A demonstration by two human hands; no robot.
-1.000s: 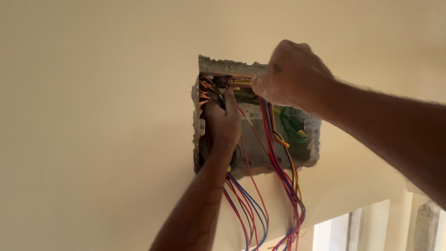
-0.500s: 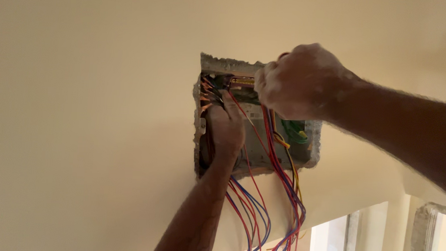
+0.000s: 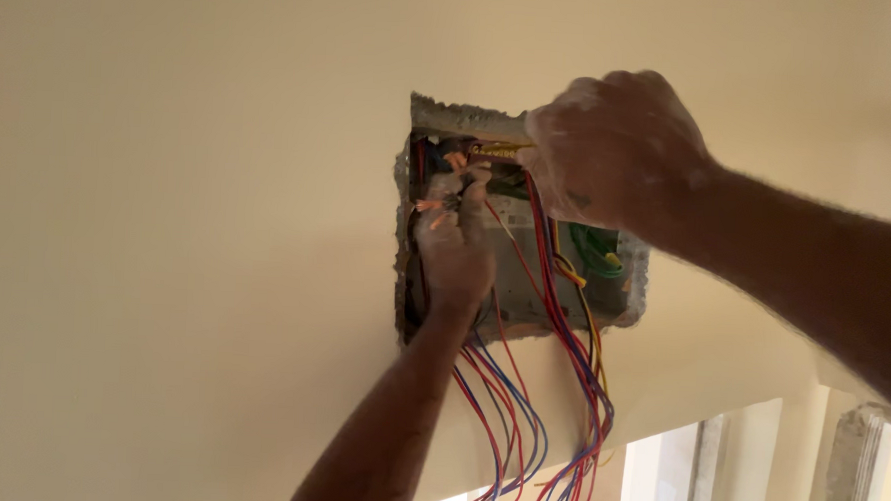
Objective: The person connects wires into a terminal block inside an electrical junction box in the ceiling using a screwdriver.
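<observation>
Reaching up into a rough-edged wall box cut in the cream wall, the left hand is curled shut around a cluster of wire ends whose bare copper tips fan out just past its fingertips, toward the box's upper left corner. The right hand is a closed fist at the box's top edge, above and to the right of the left hand; it seems to pinch the red wires that run down from under it, though the grip itself is hidden behind the knuckles.

The wires look light and springy: thin insulated strands that bend easily but hold a curve, with smooth sleeves that could slip in a loose grip. Judging by that, the surest hold is on the insulation just behind the stripped tips, where the copper will not fray or prick.

The bundle of red and blue wires runs roughly vertically, hanging below the left wrist and looping out under the box, while the gripped ends point up and left. Green wires sit coiled inside, below the right hand.
</observation>
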